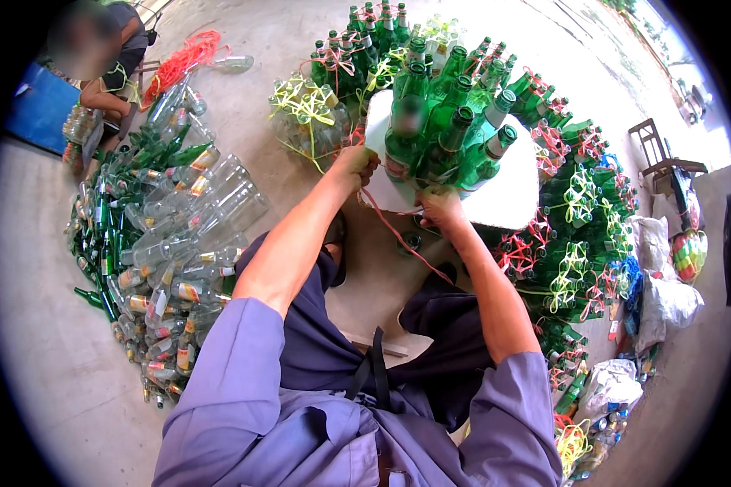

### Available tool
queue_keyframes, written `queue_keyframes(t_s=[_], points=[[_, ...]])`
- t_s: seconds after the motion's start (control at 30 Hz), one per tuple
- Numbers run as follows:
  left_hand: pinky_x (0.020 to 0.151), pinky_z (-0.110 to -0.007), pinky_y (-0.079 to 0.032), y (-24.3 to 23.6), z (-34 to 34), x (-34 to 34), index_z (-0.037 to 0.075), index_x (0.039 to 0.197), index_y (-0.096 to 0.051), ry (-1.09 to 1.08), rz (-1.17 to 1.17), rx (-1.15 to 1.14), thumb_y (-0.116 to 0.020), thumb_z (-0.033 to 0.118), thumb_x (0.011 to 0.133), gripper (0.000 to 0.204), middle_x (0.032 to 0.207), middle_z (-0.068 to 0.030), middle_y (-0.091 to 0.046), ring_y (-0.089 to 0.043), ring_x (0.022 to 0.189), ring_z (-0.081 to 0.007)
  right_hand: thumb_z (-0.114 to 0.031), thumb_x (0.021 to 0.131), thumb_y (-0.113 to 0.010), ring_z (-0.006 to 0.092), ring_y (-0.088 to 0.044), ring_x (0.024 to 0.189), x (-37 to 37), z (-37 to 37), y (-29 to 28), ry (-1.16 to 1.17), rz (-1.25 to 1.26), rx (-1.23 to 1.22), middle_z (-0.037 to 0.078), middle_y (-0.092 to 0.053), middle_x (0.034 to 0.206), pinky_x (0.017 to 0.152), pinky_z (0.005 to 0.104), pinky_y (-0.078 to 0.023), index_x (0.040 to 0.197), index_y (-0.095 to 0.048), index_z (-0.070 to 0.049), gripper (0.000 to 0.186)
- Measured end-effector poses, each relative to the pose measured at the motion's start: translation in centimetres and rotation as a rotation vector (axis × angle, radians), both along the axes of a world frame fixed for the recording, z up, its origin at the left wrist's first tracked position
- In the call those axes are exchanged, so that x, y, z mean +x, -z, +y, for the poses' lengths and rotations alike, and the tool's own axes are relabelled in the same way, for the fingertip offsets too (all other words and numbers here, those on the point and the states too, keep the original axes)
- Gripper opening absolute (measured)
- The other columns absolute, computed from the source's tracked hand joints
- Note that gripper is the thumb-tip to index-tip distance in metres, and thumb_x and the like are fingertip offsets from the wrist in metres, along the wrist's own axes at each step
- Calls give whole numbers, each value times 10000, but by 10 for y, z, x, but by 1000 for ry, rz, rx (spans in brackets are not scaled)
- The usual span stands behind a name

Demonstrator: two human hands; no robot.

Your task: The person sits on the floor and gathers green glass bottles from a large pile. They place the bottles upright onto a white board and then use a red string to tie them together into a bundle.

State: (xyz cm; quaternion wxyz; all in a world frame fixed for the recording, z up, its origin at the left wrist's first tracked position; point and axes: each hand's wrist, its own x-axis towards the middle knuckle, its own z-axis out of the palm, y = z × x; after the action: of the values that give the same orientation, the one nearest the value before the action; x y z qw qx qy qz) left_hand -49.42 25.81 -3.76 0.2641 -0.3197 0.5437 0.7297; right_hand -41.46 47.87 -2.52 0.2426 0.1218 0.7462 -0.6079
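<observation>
Several green glass bottles (443, 150) stand upright in a tight cluster on a white board (508, 191) in front of me. My left hand (356, 168) is closed at the near left side of the cluster, fingers pinched on a red plastic string (402, 242). At the front of the bottles my right hand (443, 208) is also closed, pinching the same string low down near the board's edge. A loose end of the string hangs below the board towards my right knee. Where the string runs around the bottles is partly hidden.
Loose clear and green bottles (183, 235) lie heaped on the floor to my left. Tied bundles of green bottles (573, 211) crowd the right side and far end. A clear-bottle bundle (309, 118) has yellow string. Another person (122, 49) sits at the far left beside red string (188, 61).
</observation>
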Motion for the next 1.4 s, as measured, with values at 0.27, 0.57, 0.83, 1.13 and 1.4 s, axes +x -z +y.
queue_keyframes(t_s=[0.27,0.57,0.83,1.13,1.4], points=[[368,-244,-207,-11,-13,8,59,850,-651,226,235,-30,-670,59,828,29,661,-25,-555,-314,392,-65,-232,847,-582,174,-552,431,8,-2,19,-11,3,-86,83,-593,604,413,289,-460,816,-694,45,300],[337,-243,-310,-22,-12,11,16,940,-658,524,417,-251,-654,90,897,86,658,-71,-625,-505,411,-101,-154,873,-589,111,-536,494,24,-24,-4,-37,-37,-109,30,-565,645,434,255,-447,838,-684,27,207],[492,-253,-498,-25,-2,24,-42,1001,-678,689,404,-325,-626,55,801,229,772,-135,-712,-678,561,-179,-120,862,-527,161,-536,429,29,-48,-15,-68,-15,-216,83,-558,566,393,306,-388,716,-640,34,241],[448,-279,-452,-5,-1,24,-17,895,-751,551,552,-443,-679,36,744,175,684,-93,-685,-555,465,-145,-115,875,-521,173,-525,438,32,-73,-22,-132,-66,-236,89,-569,583,415,314,-421,733,-631,38,236],[402,-262,-371,-13,11,37,-15,860,-688,338,317,-101,-695,70,828,91,592,-66,-600,-511,432,-121,-193,952,-547,139,-548,496,37,-84,-9,-152,-119,-211,83,-642,716,433,279,-408,863,-635,30,256]])
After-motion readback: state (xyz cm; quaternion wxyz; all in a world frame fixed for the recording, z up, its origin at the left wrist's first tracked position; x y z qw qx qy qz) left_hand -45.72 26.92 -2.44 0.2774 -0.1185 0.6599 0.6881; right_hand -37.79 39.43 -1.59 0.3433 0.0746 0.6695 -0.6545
